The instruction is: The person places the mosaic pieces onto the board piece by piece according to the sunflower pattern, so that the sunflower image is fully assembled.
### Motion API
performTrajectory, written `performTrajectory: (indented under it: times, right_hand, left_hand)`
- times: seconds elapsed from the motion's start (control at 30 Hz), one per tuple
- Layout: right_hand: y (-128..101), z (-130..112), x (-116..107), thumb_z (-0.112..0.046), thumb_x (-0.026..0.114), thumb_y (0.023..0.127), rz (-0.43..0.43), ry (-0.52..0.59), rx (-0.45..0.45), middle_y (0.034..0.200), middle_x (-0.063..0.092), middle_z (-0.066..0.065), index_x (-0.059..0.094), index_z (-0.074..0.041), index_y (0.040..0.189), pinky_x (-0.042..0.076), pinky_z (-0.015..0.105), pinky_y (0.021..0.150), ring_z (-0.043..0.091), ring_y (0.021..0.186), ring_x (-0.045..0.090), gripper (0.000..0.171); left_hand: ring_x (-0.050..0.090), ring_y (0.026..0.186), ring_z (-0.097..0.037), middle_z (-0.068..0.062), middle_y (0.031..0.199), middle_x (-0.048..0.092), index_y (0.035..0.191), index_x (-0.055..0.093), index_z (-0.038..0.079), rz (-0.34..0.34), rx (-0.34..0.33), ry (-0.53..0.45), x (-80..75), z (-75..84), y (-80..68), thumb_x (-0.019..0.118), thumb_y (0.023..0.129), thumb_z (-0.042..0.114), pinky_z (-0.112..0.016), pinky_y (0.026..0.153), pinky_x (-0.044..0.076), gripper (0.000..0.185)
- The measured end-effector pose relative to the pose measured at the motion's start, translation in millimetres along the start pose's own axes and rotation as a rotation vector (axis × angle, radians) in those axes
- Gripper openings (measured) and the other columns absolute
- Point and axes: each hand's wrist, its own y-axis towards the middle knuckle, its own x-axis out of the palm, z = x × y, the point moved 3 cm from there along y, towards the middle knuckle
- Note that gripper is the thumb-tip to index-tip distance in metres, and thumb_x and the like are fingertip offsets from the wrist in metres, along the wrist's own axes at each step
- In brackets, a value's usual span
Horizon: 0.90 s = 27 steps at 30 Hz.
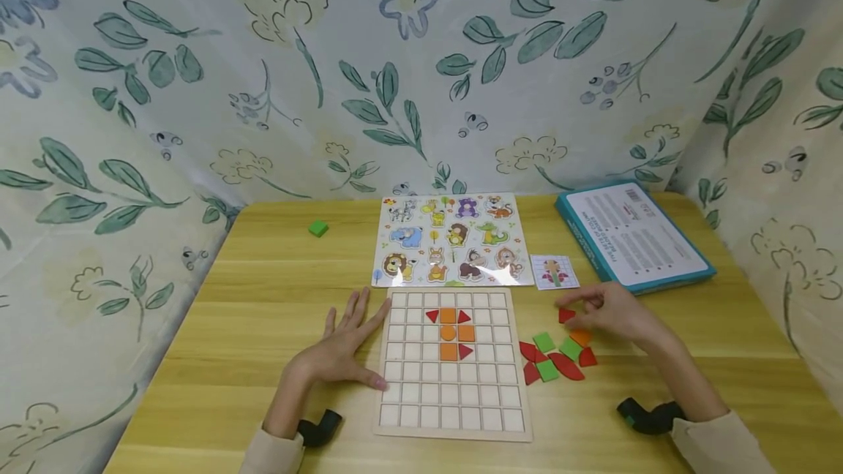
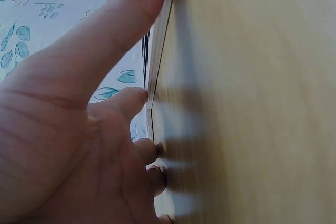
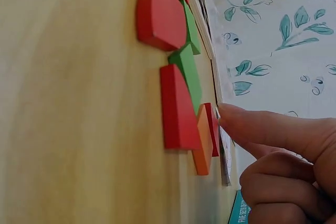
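Observation:
My left hand (image 1: 339, 350) lies with its fingers spread beside the wooden grid board (image 1: 411, 415); its thumb and index fingertip touch the board's left edge. Flat shapes sit in the grid: an orange circle (image 1: 448, 333), orange squares (image 1: 448, 352) and red triangles (image 1: 465, 351). To the board's right, my right hand (image 1: 609, 309) pinches a small red block (image 1: 566, 314) between thumb and index finger, the other fingers curled. Just below the hand are an orange block (image 1: 580, 338), green squares (image 1: 543, 342) and red blocks (image 3: 178, 111), some with curved sides.
An animal picture board (image 1: 454, 240) stands behind the grid. A small pattern card (image 1: 555, 272) lies to its right, near a blue-edged box (image 1: 635, 236). One green block (image 1: 318, 228) sits apart at the back left. Floral fabric (image 1: 408, 79) borders the table.

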Motion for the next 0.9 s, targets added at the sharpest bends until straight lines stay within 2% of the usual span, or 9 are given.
performTrajectory:
  times: [0.13, 0.33, 0.47, 0.5, 0.63, 0.77, 0.9]
  right_hand:
    - [-1, 2, -1, -0.024, 0.084, 0.086, -0.017, 0.005, 0.001, 0.065, 0.035, -0.002, 0.075, -0.006, 0.123, 0.027, 0.028, 0.055, 0.017, 0.061, 0.04, 0.042]
    - [0, -2, 5, -0.025, 0.084, 0.087, -0.119, 0.069, -0.035, 0.073, 0.039, -0.001, 0.075, -0.007, 0.123, 0.029, 0.027, 0.058, 0.015, 0.068, 0.042, 0.041]
    - [0, -9, 15, -0.021, 0.084, 0.086, -0.176, 0.098, -0.084, 0.069, 0.035, -0.001, 0.077, -0.005, 0.119, 0.025, 0.025, 0.054, 0.012, 0.062, 0.036, 0.037]
    - [-1, -11, 19, -0.02, 0.085, 0.086, -0.186, 0.096, -0.097, 0.067, 0.03, -0.002, 0.077, -0.005, 0.118, 0.024, 0.024, 0.052, 0.011, 0.06, 0.034, 0.036]
    - [-2, -19, 33, -0.02, 0.086, 0.085, -0.21, 0.083, -0.139, 0.062, 0.032, -0.004, 0.079, -0.008, 0.113, 0.023, 0.023, 0.05, 0.008, 0.056, 0.032, 0.031]
    - [-2, -21, 44, -0.022, 0.087, 0.083, -0.219, 0.09, -0.11, 0.061, 0.037, -0.004, 0.08, -0.008, 0.108, 0.027, 0.024, 0.051, 0.01, 0.056, 0.035, 0.029]
    - [0, -18, 44, -0.021, 0.086, 0.084, -0.19, 0.084, -0.059, 0.062, 0.038, -0.003, 0.079, -0.008, 0.104, 0.029, 0.024, 0.053, 0.012, 0.059, 0.037, 0.024]
  left_hand:
    - [-0.026, 0.157, -0.042, -0.02, 0.17, -0.026, 0.168, 0.007, 0.022, 0.0, 0.002, -0.005, 1.0, 0.4, -0.2, 0.091, 0.072, 0.05, -0.073, 0.119, -0.021, 0.13]
    - [-0.026, 0.157, -0.044, -0.021, 0.17, -0.026, 0.168, 0.007, 0.021, 0.002, 0.005, 0.01, -0.4, 1.0, -0.4, 0.09, 0.072, 0.05, -0.073, 0.119, -0.02, 0.13]
    - [-0.026, 0.157, -0.043, -0.02, 0.17, -0.026, 0.168, 0.007, 0.022, 0.0, 0.006, 0.018, -0.6, 0.0, 0.8, 0.09, 0.072, 0.051, -0.073, 0.119, -0.02, 0.13]
    - [-0.026, 0.157, -0.043, -0.02, 0.17, -0.026, 0.168, 0.007, 0.021, 0.002, 0.007, 0.016, -0.8, -0.3, 0.9, 0.09, 0.072, 0.051, -0.073, 0.119, -0.02, 0.13]
    - [-0.026, 0.157, -0.043, -0.021, 0.17, -0.026, 0.168, 0.007, 0.021, 0.009, 0.005, 0.018, -1.4, -0.6, 0.3, 0.091, 0.071, 0.051, -0.073, 0.119, -0.02, 0.131]
    - [-0.026, 0.157, -0.044, -0.021, 0.17, -0.026, 0.168, 0.007, 0.021, 0.009, 0.006, 0.017, -1.4, 0.1, -0.4, 0.091, 0.071, 0.05, -0.073, 0.119, -0.021, 0.131]
    - [-0.027, 0.157, -0.043, -0.02, 0.169, -0.027, 0.168, 0.006, 0.022, -0.001, 0.007, 0.018, -1.5, 0.5, -0.3, 0.09, 0.072, 0.051, -0.072, 0.119, -0.021, 0.13]
